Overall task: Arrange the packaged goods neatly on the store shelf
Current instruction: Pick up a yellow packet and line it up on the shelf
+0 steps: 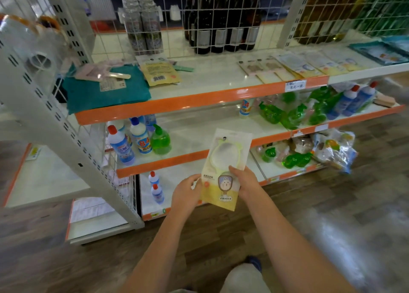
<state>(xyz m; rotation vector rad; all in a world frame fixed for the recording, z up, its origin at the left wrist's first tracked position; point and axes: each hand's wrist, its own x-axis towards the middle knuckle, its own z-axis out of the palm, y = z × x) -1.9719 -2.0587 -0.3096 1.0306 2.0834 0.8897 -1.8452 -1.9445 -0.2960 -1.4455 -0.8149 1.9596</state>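
Both hands gripping one flat yellow-and-white packet point(225, 171) with a cartoon rabbit, held upright between them, clear of the shelving. Left hand point(187, 192) curled round the lower left edge; right hand point(244, 182) pinching the lower right edge, thumb on the front. Up and left of the hands, a similar yellow packet point(160, 72) lying flat on the top shelf point(199, 98) beside a teal cloth point(106, 91). Up and right, more flat packets point(287, 66) in an overlapping row.

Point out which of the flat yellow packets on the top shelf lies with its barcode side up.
The yellow packet at the shelf's left, beside the teal cloth. Its barcode label faces up, while the packets in the row at the right show their printed fronts.
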